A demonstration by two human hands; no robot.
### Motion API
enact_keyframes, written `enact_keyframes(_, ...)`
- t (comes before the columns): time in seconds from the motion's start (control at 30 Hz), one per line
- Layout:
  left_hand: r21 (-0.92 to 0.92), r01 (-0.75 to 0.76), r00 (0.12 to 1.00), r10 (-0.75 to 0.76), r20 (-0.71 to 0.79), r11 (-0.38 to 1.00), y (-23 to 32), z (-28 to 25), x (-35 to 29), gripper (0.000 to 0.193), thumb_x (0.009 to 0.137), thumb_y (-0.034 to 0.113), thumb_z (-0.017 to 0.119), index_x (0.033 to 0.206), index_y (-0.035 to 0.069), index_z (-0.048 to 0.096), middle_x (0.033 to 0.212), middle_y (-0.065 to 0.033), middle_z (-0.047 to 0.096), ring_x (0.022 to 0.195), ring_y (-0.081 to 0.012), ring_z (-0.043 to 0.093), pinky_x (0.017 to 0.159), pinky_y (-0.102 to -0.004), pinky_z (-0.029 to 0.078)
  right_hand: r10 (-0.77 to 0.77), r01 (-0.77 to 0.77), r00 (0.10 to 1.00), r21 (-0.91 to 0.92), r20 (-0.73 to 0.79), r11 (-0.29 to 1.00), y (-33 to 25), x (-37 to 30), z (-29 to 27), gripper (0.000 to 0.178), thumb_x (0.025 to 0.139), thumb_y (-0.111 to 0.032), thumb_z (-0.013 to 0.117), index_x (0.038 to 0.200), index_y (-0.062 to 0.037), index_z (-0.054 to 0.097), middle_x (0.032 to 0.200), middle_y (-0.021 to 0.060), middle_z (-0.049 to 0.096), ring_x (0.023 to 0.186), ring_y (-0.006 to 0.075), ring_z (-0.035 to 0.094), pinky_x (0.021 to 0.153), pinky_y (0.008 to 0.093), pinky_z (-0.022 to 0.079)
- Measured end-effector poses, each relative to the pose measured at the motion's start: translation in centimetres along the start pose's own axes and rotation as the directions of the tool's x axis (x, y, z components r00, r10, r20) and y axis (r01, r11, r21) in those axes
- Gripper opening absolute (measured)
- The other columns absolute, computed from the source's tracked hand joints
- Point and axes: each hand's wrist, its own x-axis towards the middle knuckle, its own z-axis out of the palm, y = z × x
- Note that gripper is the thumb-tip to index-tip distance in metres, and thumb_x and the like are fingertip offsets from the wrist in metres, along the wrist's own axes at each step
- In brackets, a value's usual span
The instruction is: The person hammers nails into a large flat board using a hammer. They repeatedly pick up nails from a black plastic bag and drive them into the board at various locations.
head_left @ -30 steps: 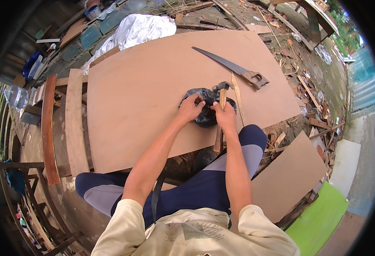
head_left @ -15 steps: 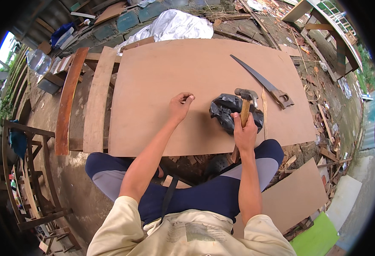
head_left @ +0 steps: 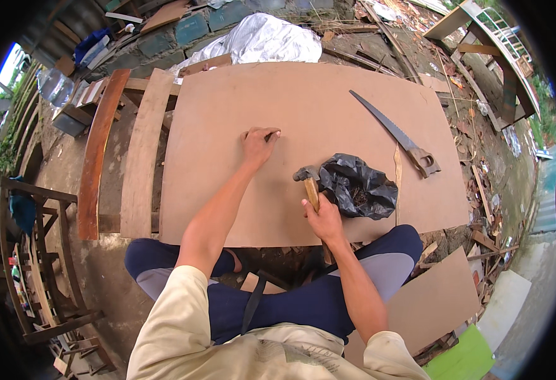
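A large brown sheet of board [head_left: 227, 95] lies flat in front of my knees. My left hand [head_left: 258, 149] rests on it near the middle, thumb and fingertips pinched together; whatever is between them is too small to make out. In my right hand [head_left: 325, 221] is a claw hammer [head_left: 311, 189], gripped by its wooden handle, the metal head raised above the board's near part. Just right of the hammer sits an open black plastic bag [head_left: 376, 185] with thin, brownish, nail-like pieces inside. Farther right lies a handsaw [head_left: 388, 126] with a wooden handle.
A thin wood strip [head_left: 397, 180] lies beside the bag. Left of the board are two planks, one reddish [head_left: 102, 155] and one pale [head_left: 145, 152]. A white sheet [head_left: 268, 41] is heaped behind. Wood scraps litter the right ground, near a green panel [head_left: 464, 354].
My right hand has carried the hammer left, from over the black bag to beside it, uncovering the bag's contents. The left hand has shifted slightly left and its fingertips now meet the board.
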Motion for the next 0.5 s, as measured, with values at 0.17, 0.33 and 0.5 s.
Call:
enact_keyframes(0.17,0.031,-0.019,0.999,0.020,-0.025,0.999,-0.3,0.7,1.3,0.020,0.096,0.035,0.069,0.101,0.020,0.082,0.083,-0.0004,0.072,0.104,-0.0160,0.061,0.101,-0.0396,0.032,0.100,-0.101,0.994,0.037,0.038,0.994,0.8,1.2,0.5,0.037,0.099,-0.036,0.065,0.092,0.0000,0.059,0.075,0.0182,0.072,0.073,0.0358,0.072,0.069,0.0447,0.054)
enact_keyframes(0.33,0.021,0.025,1.000,-0.025,-0.014,0.999,1.3,0.0,0.8,0.019,0.096,0.034,0.070,0.101,0.020,0.082,0.083,0.0000,0.073,0.104,-0.0142,0.061,0.100,-0.0387,0.034,0.218,-0.224,0.971,0.052,0.094,0.973,0.5,1.3,0.3,0.041,0.099,-0.042,0.062,0.097,-0.0009,0.059,0.078,0.0191,0.071,0.081,0.0412,0.071,0.076,0.0498,0.053)
enact_keyframes(0.5,0.026,0.012,1.000,-0.012,0.021,1.000,0.4,0.3,1.0,0.022,0.095,0.037,0.071,0.103,0.019,0.082,0.092,-0.0019,0.074,0.105,-0.0166,0.061,0.103,-0.0380,0.034,0.205,-0.209,0.973,0.027,0.104,0.978,0.5,1.2,0.2,0.040,0.099,-0.041,0.063,0.096,-0.0010,0.058,0.077,0.0190,0.070,0.079,0.0399,0.071,0.074,0.0494,0.053)
